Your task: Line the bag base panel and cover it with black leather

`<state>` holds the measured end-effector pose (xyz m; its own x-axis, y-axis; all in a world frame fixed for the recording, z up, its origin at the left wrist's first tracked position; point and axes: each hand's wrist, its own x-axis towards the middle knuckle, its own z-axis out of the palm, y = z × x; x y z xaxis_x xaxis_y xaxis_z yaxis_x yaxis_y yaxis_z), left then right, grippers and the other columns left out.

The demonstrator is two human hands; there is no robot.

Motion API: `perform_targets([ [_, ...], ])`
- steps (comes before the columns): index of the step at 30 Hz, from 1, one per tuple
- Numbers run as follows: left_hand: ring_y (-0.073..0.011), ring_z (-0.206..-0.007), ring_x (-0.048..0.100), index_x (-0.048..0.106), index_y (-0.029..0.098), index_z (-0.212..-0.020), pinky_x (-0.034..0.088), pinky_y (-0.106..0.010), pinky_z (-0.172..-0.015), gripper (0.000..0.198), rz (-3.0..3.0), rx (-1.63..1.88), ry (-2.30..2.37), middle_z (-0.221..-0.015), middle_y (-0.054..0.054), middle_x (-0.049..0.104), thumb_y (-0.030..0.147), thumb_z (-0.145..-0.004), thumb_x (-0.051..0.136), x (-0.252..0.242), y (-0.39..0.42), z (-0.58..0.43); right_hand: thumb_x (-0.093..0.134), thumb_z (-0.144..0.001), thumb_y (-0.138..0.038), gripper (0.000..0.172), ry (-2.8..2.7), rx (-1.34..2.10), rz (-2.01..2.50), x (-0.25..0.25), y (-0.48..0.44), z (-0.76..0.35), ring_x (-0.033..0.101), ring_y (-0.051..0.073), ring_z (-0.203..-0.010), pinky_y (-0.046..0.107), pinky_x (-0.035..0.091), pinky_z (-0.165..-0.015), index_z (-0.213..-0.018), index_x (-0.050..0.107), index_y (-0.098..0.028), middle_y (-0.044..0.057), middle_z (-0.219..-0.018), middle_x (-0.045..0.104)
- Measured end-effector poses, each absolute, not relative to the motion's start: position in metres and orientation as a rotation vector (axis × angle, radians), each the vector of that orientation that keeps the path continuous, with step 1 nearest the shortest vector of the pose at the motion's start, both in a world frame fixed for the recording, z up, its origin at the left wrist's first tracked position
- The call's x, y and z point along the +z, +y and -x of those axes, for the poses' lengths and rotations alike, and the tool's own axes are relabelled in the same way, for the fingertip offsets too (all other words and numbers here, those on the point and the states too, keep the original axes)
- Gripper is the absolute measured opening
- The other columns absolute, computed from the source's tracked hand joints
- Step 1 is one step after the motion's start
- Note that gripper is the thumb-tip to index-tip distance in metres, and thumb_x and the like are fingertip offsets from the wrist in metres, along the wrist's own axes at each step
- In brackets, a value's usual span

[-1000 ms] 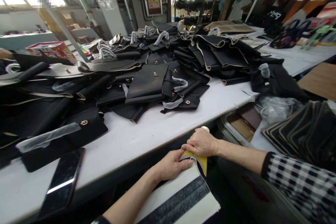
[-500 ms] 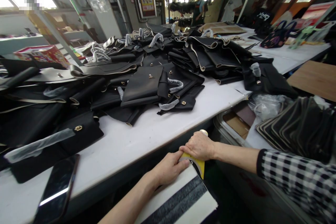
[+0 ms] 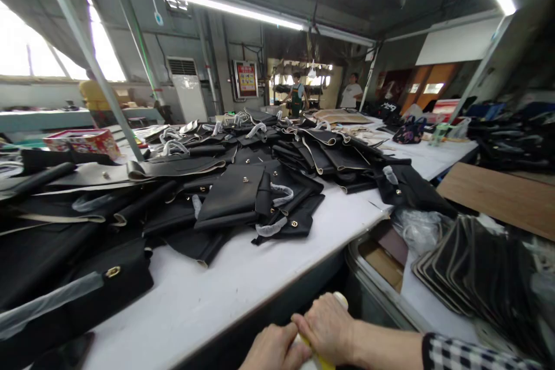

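Both of my hands are close together at the bottom edge of the view, below the front of the table. My right hand point(image 3: 329, 326) is closed around a yellow object point(image 3: 324, 364); a pale rounded end point(image 3: 341, 299) sticks out above the fist, and I cannot tell its kind. Touching it, my left hand point(image 3: 277, 348) has its fingers and thumb closed on the edge of a white panel point(image 3: 309, 365), mostly cut off by the frame. Beyond, black leather handbags point(image 3: 234, 193) with gold clasps and wrapped handles lie heaped on the white table point(image 3: 203, 300).
To the right stand black panels point(image 3: 472, 272) in a fanned stack, with clear plastic point(image 3: 420, 228) and a brown board point(image 3: 498, 196) behind. A metal post point(image 3: 93, 60) rises at the left. A patterned red box point(image 3: 82, 143) sits by it. Two people stand at the back.
The view has tilted up, so my hands and the white panel sit lower and are partly cut off. The phone on the table has nearly left the frame. Both hands keep their hold.
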<state>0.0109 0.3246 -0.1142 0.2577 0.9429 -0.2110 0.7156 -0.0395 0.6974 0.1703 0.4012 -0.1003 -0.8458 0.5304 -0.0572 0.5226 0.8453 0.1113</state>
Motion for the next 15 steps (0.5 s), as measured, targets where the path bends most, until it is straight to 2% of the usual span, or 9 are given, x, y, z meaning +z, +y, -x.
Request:
perform_targets([
  [4, -0.0304, -0.084, 0.067, 0.07, 0.023, -0.102, 0.043, -0.032, -0.067, 0.044, -1.899, 0.306, 1.597, -0.092, -0.012, 0.073, 0.056, -0.089, 0.044, -0.106, 0.319, -0.013, 0.026, -0.1, -0.038, 0.054, 2.925, 0.128, -0.93, -0.109, 0.387, -0.175, 0.069, 0.031, -0.067, 0.038, 0.047, -0.059, -0.081, 0.073, -0.019, 0.013, -0.071, 0.071],
  [9, -0.0204, -0.073, 0.058, 0.07, 0.019, -0.084, 0.041, -0.029, -0.068, 0.052, -1.673, 0.541, 1.386, -0.079, -0.004, 0.068, 0.054, -0.094, 0.033, -0.093, 0.311, -0.011, 0.018, -0.101, -0.036, 0.064, 2.871, -0.092, -1.155, -0.105, 0.37, -0.178, 0.069, 0.035, -0.075, 0.045, 0.048, -0.068, -0.078, 0.073, -0.011, 0.022, -0.075, 0.07],
  [12, -0.0191, -0.076, 0.055, 0.072, 0.015, -0.083, 0.043, -0.032, -0.077, 0.048, -1.404, 0.707, 1.259, -0.079, -0.003, 0.068, 0.051, -0.091, 0.041, -0.095, 0.31, -0.005, 0.019, -0.101, -0.044, 0.065, 2.872, -0.313, -1.194, -0.107, 0.372, -0.185, 0.067, 0.034, -0.084, 0.045, 0.046, -0.075, -0.085, 0.072, -0.011, 0.024, -0.084, 0.07],
  [15, -0.0201, -0.084, 0.058, 0.075, 0.013, -0.095, 0.044, -0.035, -0.087, 0.042, -1.195, 0.757, 1.235, -0.093, -0.005, 0.072, 0.047, -0.083, 0.053, -0.105, 0.312, 0.003, 0.027, -0.096, -0.061, 0.063, 2.809, -0.715, -1.232, -0.118, 0.384, -0.197, 0.064, 0.03, -0.083, 0.04, 0.045, -0.073, -0.091, 0.069, -0.014, 0.018, -0.083, 0.069],
])
